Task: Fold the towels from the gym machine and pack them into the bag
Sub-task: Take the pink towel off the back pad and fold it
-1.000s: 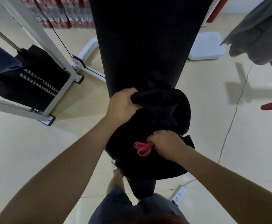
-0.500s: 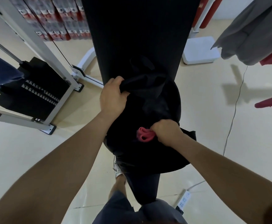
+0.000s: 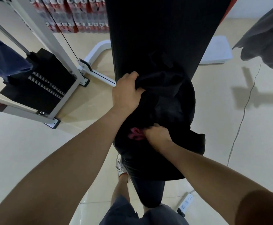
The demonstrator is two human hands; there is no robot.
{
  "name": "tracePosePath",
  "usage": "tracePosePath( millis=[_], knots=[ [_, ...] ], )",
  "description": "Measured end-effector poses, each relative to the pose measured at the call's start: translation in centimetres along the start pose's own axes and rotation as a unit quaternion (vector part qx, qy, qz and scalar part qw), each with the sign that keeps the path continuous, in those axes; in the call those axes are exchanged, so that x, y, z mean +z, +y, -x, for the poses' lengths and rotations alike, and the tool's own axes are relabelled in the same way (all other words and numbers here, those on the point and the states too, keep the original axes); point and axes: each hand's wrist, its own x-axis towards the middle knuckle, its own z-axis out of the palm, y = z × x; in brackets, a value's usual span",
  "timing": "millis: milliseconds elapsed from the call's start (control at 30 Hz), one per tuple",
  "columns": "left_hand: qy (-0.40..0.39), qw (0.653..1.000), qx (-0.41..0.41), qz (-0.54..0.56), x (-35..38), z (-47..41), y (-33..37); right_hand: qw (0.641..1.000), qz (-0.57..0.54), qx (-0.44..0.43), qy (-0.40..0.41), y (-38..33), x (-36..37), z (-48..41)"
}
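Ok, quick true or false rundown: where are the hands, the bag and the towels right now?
1. The left hand grips the rim of the black bag. True.
2. The right hand is empty and away from the bag. False: it holds the pink towel at the bag's mouth.
3. The bag is closed up. False: its mouth is held open, with the pink towel at the opening.
4. A grey towel hangs at the upper right, outside the bag. True.
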Motion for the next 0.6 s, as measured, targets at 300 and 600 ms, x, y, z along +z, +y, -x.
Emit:
tracePosePath(
  millis=[300,600],
  knots=[
    [-0.044,0.997,-0.039,0.057,-3.3,6.1,0.9,0.979,-0.199,-0.033,-0.025,5.5,-8.9,7.1],
    [-0.360,0.926,-0.019,-0.113,-0.8,13.2,-0.3,0.982,-0.176,0.035,0.059,6.9,-8.9,11.0]
  ],
)
